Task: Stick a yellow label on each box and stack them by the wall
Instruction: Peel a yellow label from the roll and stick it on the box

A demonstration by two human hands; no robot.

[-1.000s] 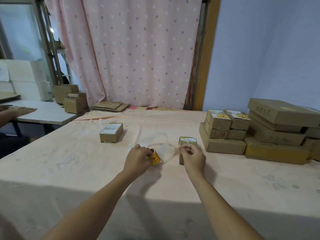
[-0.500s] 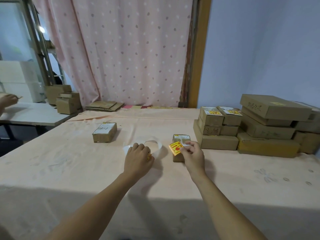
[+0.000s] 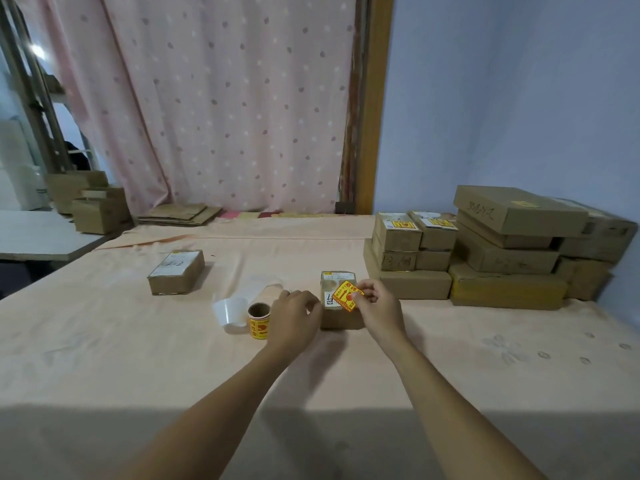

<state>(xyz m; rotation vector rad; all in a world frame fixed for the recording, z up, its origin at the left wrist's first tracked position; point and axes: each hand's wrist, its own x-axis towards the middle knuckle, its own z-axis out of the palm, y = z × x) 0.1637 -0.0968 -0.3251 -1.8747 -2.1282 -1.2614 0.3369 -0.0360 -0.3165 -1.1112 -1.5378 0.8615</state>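
The yellow label is pinched in the right hand, tilted, just above the box at frame centre; the left hand is curled beside the box's left side; whether anything is gripped cannot be told.

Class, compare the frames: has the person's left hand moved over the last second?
Yes. The left hand has let go of the label roll, which now stands free, and shifted right, to the left side of the small box.

Soft, dimmish light, seemingly from the left; shadow covers the near table; frame edges bow.
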